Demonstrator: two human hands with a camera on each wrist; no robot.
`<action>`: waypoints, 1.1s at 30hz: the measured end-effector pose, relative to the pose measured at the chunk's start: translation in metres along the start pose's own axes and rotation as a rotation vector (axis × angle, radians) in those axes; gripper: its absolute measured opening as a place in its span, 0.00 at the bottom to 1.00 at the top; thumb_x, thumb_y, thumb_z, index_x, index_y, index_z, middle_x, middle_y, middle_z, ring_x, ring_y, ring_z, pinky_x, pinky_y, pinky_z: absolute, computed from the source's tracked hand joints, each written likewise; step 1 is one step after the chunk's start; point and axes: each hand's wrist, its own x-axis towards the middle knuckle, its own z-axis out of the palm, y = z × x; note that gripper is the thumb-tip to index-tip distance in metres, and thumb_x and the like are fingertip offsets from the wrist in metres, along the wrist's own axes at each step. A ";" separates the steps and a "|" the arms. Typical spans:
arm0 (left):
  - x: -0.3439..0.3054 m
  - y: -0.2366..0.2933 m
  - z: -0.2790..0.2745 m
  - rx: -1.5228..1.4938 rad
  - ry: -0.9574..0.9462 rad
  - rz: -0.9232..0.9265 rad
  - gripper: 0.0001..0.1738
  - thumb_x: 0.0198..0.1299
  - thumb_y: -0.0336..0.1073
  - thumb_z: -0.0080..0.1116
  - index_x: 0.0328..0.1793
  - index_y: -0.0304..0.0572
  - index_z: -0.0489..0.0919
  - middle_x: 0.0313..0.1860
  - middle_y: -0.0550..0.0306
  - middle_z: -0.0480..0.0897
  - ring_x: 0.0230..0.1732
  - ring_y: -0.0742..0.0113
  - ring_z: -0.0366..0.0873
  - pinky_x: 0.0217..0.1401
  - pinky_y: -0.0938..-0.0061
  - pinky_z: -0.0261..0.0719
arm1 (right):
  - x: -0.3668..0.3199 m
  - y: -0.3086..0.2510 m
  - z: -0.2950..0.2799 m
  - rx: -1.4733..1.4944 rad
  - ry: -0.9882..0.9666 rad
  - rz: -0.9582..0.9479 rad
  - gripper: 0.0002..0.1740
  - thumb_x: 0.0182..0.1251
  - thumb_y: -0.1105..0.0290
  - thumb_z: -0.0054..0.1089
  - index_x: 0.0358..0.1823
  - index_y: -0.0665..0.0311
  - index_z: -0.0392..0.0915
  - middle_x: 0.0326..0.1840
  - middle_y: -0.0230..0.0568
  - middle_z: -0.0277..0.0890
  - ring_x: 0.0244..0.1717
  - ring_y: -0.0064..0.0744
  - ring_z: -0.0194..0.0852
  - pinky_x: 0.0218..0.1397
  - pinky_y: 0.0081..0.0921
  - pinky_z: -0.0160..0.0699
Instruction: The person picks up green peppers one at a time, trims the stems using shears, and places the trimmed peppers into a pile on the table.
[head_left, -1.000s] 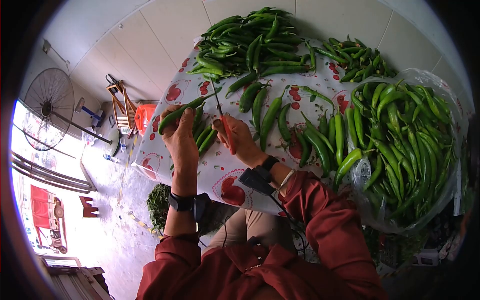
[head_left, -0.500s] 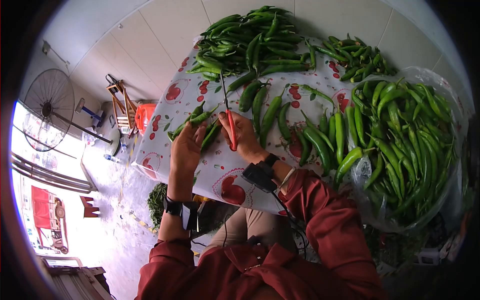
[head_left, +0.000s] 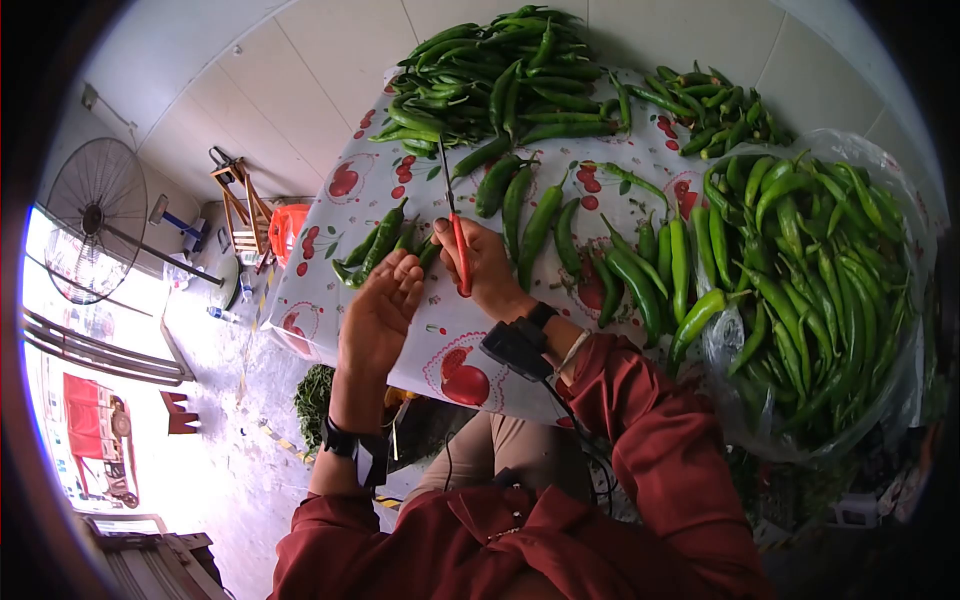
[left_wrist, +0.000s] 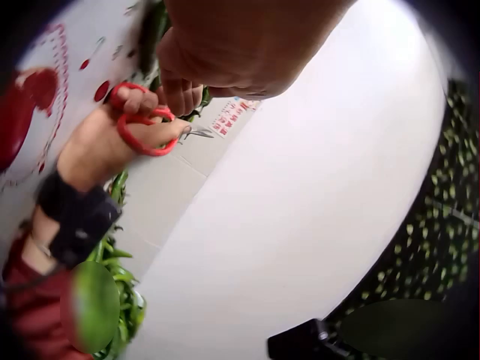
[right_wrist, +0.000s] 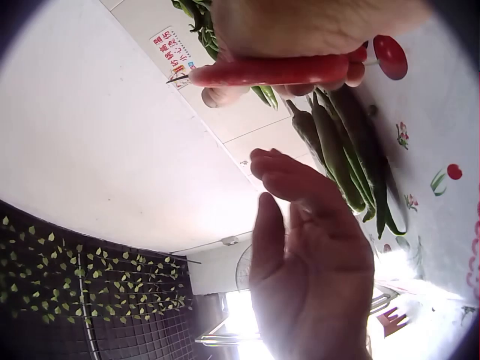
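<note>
My right hand grips red-handled scissors over the table, the blades pointing away toward the back pile. In the left wrist view the scissors' red finger loops show round the fingers. My left hand is empty, its palm turned up and fingers loosely bent. Just beyond its fingertips lies a small group of green chili peppers on the cloth. The right wrist view shows these peppers side by side, beyond the left hand. More single peppers lie to the right of the scissors.
A large pile of green peppers sits at the back of the patterned tablecloth. A smaller pile lies back right. On the right stands a clear plastic bag full of peppers. A fan stands on the left.
My left hand held a pepper, lowered it to the small group at the left and let it go, then drew back toward me. The right hand with the scissors has barely moved.
</note>
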 end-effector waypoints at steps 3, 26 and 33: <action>0.014 0.013 0.018 0.462 -0.054 0.137 0.21 0.67 0.31 0.44 0.64 0.31 0.66 0.53 0.48 0.77 0.55 0.62 0.75 0.59 0.73 0.74 | -0.001 0.000 0.000 0.089 -0.010 0.012 0.18 0.70 0.57 0.54 0.23 0.56 0.67 0.14 0.20 0.56 0.14 0.11 0.51 0.15 0.15 0.49; 0.220 0.003 0.028 2.072 -0.337 0.562 0.15 0.46 0.33 0.54 0.41 0.32 0.79 0.34 0.37 0.80 0.40 0.39 0.78 0.45 0.55 0.75 | 0.007 0.012 -0.004 0.102 0.019 -0.078 0.15 0.71 0.58 0.51 0.28 0.56 0.69 0.12 0.20 0.56 0.13 0.13 0.53 0.16 0.14 0.52; 0.172 0.020 0.050 1.800 -0.240 0.124 0.18 0.50 0.36 0.55 0.45 0.31 0.77 0.32 0.57 0.79 0.35 0.66 0.76 0.40 0.71 0.74 | 0.008 0.013 -0.004 0.169 0.010 -0.063 0.15 0.70 0.56 0.52 0.31 0.59 0.72 0.12 0.22 0.58 0.13 0.13 0.54 0.15 0.14 0.51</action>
